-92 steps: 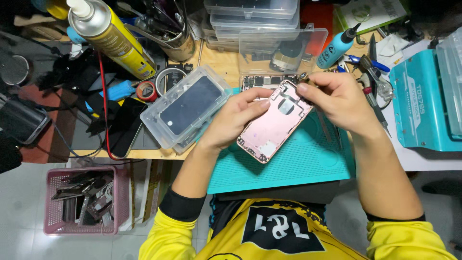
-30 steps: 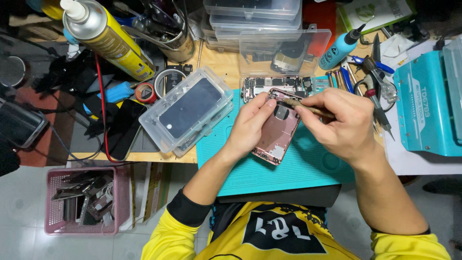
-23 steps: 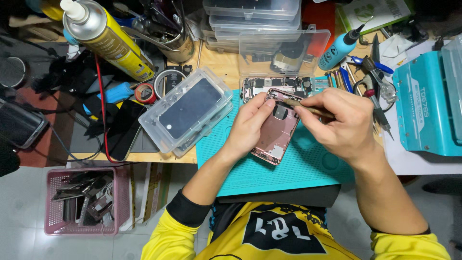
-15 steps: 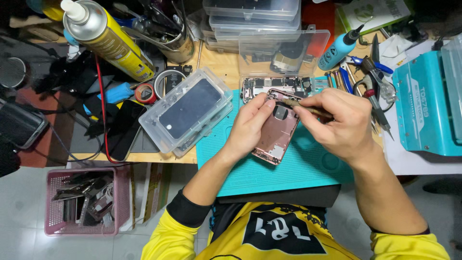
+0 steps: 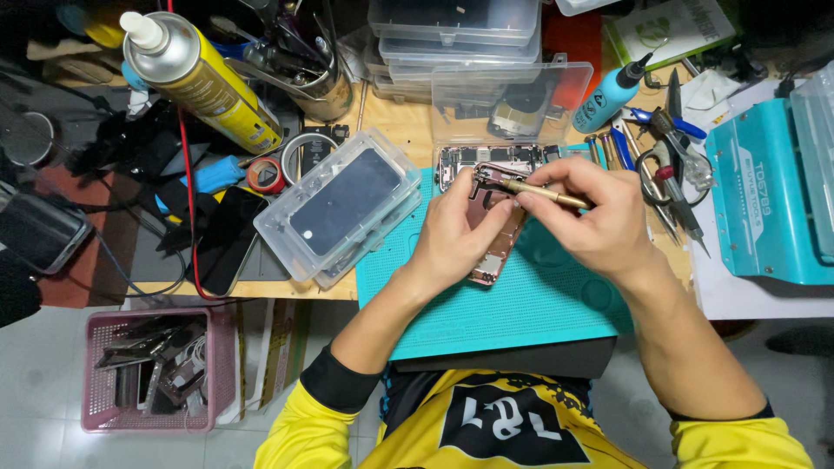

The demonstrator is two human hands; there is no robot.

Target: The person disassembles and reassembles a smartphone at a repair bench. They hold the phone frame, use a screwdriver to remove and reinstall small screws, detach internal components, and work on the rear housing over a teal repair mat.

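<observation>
Right now, both hands are busy over an opened pink phone body [image 5: 492, 252] lying on the teal mat [image 5: 521, 304] at the counter's near edge.

Left hand [image 5: 452, 239] rests on the phone body, fingers pressed down against it to hold it flat, while the right hand [image 5: 599, 217] has its fingers pinched around a slim brass-coloured tool [image 5: 534, 191] whose tip points toward the phone's upper end; whether the tip actually touches is hard to say from this angle. Just left of the mat sits a clear plastic case [image 5: 343, 208] holding a dark screen, and a yellow spray can [image 5: 204, 82] stands further back.
</observation>
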